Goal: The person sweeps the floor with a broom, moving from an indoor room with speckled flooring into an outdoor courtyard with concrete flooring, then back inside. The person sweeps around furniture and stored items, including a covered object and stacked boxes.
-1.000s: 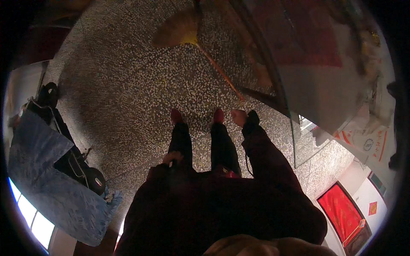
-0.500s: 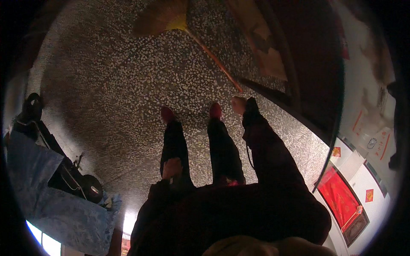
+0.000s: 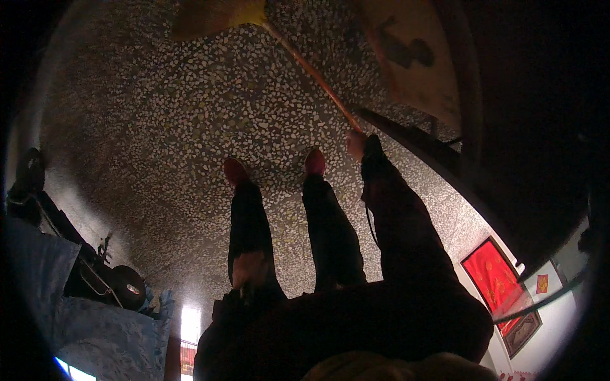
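In the head view, the right hand [image 3: 356, 145] is closed around the near end of a broom handle [image 3: 311, 70], whose long axis runs from that hand up and to the left, away from the person, to the yellow broom head [image 3: 216, 16] lying on the speckled floor [image 3: 159, 127] well ahead of the two red shoes [image 3: 236, 170]. The left hand [image 3: 249, 270] hangs beside the left thigh, far from the handle; its fingers look loosely curled, though whether it holds anything I cannot tell. A dark door frame [image 3: 438, 159] runs just right of the gripping hand.

red rectangular sign [image 3: 497, 284], lower right wall
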Demonstrator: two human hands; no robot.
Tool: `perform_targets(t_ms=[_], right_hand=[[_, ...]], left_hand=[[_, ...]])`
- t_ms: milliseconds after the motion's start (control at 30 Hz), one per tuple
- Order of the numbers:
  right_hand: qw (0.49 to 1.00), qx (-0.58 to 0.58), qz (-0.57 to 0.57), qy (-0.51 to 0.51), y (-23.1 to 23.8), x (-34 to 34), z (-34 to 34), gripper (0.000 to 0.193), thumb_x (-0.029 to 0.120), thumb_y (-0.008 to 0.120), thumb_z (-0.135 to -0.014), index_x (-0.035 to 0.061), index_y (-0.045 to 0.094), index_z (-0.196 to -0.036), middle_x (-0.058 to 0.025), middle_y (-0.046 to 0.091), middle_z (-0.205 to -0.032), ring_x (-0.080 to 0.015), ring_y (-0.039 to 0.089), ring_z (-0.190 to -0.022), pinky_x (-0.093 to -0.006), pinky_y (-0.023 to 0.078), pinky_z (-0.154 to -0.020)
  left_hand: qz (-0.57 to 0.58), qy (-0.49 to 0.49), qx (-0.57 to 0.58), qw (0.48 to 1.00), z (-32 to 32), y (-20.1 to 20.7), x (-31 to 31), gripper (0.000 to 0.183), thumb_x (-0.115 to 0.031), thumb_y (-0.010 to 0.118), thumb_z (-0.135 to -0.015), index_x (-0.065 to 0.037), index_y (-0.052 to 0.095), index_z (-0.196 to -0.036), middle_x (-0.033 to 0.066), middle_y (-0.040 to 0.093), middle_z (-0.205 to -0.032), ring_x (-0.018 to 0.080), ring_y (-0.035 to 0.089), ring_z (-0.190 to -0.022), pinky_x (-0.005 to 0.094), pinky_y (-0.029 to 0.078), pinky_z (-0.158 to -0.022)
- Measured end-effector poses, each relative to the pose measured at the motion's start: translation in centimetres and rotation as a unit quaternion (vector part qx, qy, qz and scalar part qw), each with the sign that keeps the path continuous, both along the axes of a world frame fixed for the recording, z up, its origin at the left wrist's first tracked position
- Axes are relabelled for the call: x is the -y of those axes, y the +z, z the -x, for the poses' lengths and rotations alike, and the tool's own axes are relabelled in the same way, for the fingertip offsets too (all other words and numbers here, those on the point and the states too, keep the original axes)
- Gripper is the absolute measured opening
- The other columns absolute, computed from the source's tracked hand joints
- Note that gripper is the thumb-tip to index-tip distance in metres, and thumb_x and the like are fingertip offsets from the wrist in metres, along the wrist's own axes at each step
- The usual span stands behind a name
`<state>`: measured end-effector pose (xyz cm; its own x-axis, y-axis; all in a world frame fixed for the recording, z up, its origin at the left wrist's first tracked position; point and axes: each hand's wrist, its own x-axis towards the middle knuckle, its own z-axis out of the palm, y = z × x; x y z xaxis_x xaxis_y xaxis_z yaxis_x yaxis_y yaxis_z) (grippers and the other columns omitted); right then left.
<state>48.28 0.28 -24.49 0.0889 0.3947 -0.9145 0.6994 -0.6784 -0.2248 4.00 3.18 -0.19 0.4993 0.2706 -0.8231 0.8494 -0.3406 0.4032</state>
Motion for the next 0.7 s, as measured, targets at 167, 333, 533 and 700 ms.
perform_targets(t_ms=[167, 333, 533, 700], right_hand=[[0.974, 0.062, -0.015, 0.216, -4.4, 0.0, -1.3, 0.026, 0.021, 0.044, -0.08, 0.004, 0.042, -0.099, -0.0107, 0.05, -0.076, -0.0245, 0.048, -0.068, -0.0406, 0.038, -0.057], [0.994, 0.075, 0.048, 0.063, -6.2, -0.5, -1.5, 0.031, 0.024, 0.042, -0.081, 0.0059, 0.046, -0.106, -0.0114, 0.053, -0.094, -0.025, 0.052, -0.083, -0.0388, 0.041, -0.066], [0.888, 0.197, -0.044, 0.413, -10.2, 0.3, -1.6, 0.045, 0.027, 0.039, -0.083, 0.0074, 0.031, -0.123, -0.0121, 0.046, -0.109, -0.0244, 0.048, -0.093, -0.0358, 0.04, -0.075], [0.995, 0.074, 0.007, 0.066, -12.4, -1.4, -2.8, 0.058, 0.019, 0.043, -0.081, 0.0041, 0.016, -0.13, -0.0202, 0.038, -0.12, -0.0309, 0.046, -0.099, -0.0394, 0.04, -0.08]], left_hand=[[-0.064, 0.033, 0.109, 0.991, 0.7, -1.4, 0.1, 0.022, -0.026, 0.06, -0.065, -0.01, 0.055, -0.079, 0.0117, 0.056, -0.07, 0.0293, 0.054, -0.059, 0.0376, 0.043, -0.048], [-0.053, 0.071, 0.221, 0.971, 2.0, -2.8, 0.6, 0.024, -0.025, 0.06, -0.065, -0.01, 0.056, -0.084, 0.0122, 0.056, -0.068, 0.0287, 0.054, -0.057, 0.0387, 0.043, -0.047], [-0.042, 0.089, 0.218, 0.971, 0.9, -2.8, -0.6, 0.023, -0.022, 0.061, -0.066, -0.009, 0.055, -0.083, 0.0105, 0.057, -0.075, 0.0299, 0.054, -0.058, 0.041, 0.043, -0.048], [-0.014, 0.068, 0.15, 0.986, -0.7, -2.6, -2.5, 0.024, -0.021, 0.062, -0.065, -0.008, 0.055, -0.083, 0.0101, 0.057, -0.074, 0.0298, 0.054, -0.06, 0.0405, 0.042, -0.048]])
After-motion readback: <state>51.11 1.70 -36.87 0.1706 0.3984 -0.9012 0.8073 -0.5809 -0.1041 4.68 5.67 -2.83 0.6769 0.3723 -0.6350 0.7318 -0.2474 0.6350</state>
